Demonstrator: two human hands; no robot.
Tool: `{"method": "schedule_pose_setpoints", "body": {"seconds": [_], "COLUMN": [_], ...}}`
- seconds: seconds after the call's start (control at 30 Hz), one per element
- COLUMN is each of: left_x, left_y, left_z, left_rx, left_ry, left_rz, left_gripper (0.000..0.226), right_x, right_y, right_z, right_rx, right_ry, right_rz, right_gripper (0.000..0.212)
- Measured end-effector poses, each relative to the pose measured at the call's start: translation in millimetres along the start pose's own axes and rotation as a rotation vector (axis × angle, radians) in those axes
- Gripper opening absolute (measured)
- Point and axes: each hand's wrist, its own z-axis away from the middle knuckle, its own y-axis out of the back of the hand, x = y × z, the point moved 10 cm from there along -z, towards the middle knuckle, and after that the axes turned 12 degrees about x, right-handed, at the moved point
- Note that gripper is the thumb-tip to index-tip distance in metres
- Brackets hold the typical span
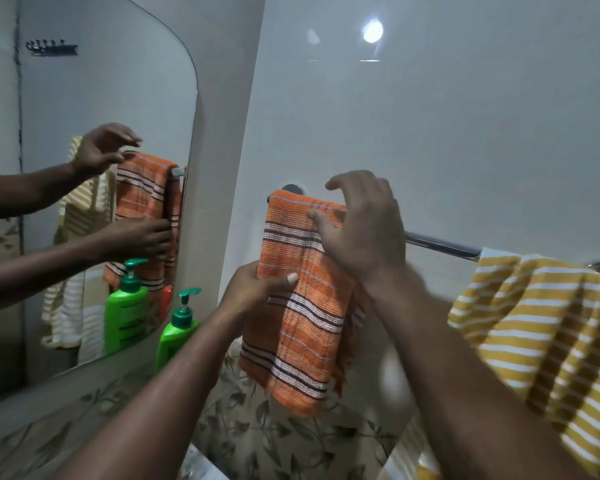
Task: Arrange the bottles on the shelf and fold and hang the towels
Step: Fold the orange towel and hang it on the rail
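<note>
Hanging over the rail at the left end: the orange striped towel (302, 299), folded, draped down the white wall.
Mirror (84, 168): far left, and there it was, showing my two hands and both towels in reflection, plus a small rack of hooks high up.
Green pump bottle (175, 332): stood upright below the mirror's lower right corner, green pump on top, well left of the rail; its double showed in the glass just beside it.
Red item by the bottle: only a sliver visible in the mirror, I could not tell what it was.
My left hand (257, 285): pinched the orange towel's left edge, thumb across the front, fingers behind the cloth.
My right hand (364, 230): up at the top fold, fingers spread and curled loosely over the towel, thumb touching the cloth, nothing clamped.
Towel rail (440, 245): chrome, sloping down to the right, a bare stretch between the two towels.
Yellow striped towel (541, 334): slung over the rail's right end, bunched and uneven, apart from the orange one.
Leaf-patterned tile band (264, 431): ran along under it all.
</note>
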Motion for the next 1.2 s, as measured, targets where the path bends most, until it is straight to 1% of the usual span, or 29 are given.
{"method": "schedule_pose_setpoints", "body": {"seconds": [0.03, 0.07, 0.1, 0.13, 0.23, 0.27, 0.3, 0.33, 0.37, 0.43, 0.47, 0.53, 0.57, 0.63, 0.7, 0.8, 0.83, 1.0, 1.07, 1.17, 1.2], "left_x": [-5.4, -10.1, -14.9, -18.3, -20.2, -24.7, -31.8, -38.0, -40.5, -50.0, -58.6, -72.6, -77.3, -89.1, -97.8, -110.3, -112.4, -130.4, -140.8, -155.5, -164.8], "left_y": [1.8, 4.2, 6.4, 8.0, 7.8, 6.7, 5.6, 4.3, 2.3, 0.5, 0.6, 3.0, 4.8, 11.8, 18.1, 23.0, 24.6, 27.4, 26.4, 26.2, 26.1], "left_z": [1.4, 3.5, 5.9, 9.0, 16.9, 17.6, 18.1, 18.8, 21.7, 26.6, 28.7, 34.1, 36.1, 37.8, 38.0, 41.0, 42.8, 47.1, 55.6, 73.0, 79.3], "left_rx": [0.023, 0.047, 0.067, 0.084, 0.099, 0.095, 0.088, 0.073, 0.049, 0.013, -0.007, -0.04, -0.047, -0.03, 0.0, 0.048, 0.064, 0.098, 0.119, 0.2, 0.231], "left_ry": [-0.005, -0.011, -0.013, -0.024, -0.144, -0.16, -0.142, -0.118, -0.107, -0.045, 0.006, 0.075, 0.091, 0.114, 0.113, 0.115, 0.115, 0.122, 0.166, 0.235, 0.277], "left_rz": [0.014, 0.022, 0.02, 0.006, -0.097, -0.118, -0.124, -0.115, -0.101, -0.036, -0.002, 0.004, -0.014, -0.041, -0.06, -0.098, -0.105, -0.148, -0.185, -0.182, -0.162], "left_gripper": [0.028, 0.032, 0.036, 0.037, 0.036, 0.042, 0.047, 0.048, 0.043, 0.033, 0.038, 0.06, 0.064, 0.057, 0.052, 0.056, 0.055, 0.039, 0.034, 0.011, 0.008], "right_x": [-0.4, 4.2, 13.7, 24.9, 56.9, 64.8, 71.2, 76.3, 80.2, 88.6, 92.8, 97.0, 95.8, 91.7, 87.0, 88.3, 89.5, 82.5, 81.1, 82.5, 82.9], "right_y": [27.7, 45.4, 49.5, 43.3, -1.8, -15.8, -28.9, -41.4, -50.6, -64.2, -70.5, -78.3, -80.6, -81.8, -81.3, -82.6, -82.7, -72.3, -65.8, -55.3, -50.0], "right_z": [18.0, 42.2, 69.4, 94.2, 151.3, 163.4, 173.0, 182.1, 191.1, 210.9, 224.0, 253.1, 265.9, 283.9, 292.1, 307.6, 311.9, 318.3, 319.6, 325.2, 327.1], "right_rx": [0.222, 0.366, 0.414, 0.38, 0.106, 0.022, -0.058, -0.14, -0.209, -0.303, -0.361, -0.486, -0.529, -0.554, -0.518, -0.488, -0.481, -0.519, -0.532, -0.513, -0.501], "right_ry": [-0.014, -0.064, -0.144, -0.249, -0.567, -0.659, -0.735, -0.798, -0.843, -0.921, -0.954, -1.013, -1.038, -1.056, -1.032, -1.037, -1.041, -0.982, -0.965, -0.965, -0.969], "right_rz": [-0.057, -0.076, -0.075, -0.066, -0.075, -0.099, -0.116, -0.118, -0.116, -0.136, -0.14, -0.14, -0.161, -0.219, -0.282, -0.295, -0.288, -0.237, -0.206, -0.157, -0.135], "right_gripper": [0.028, 0.023, 0.026, 0.036, 0.087, 0.097, 0.102, 0.103, 0.101, 0.09, 0.087, 0.082, 0.078, 0.067, 0.064, 0.05, 0.049, 0.044, 0.045, 0.045, 0.044]}}
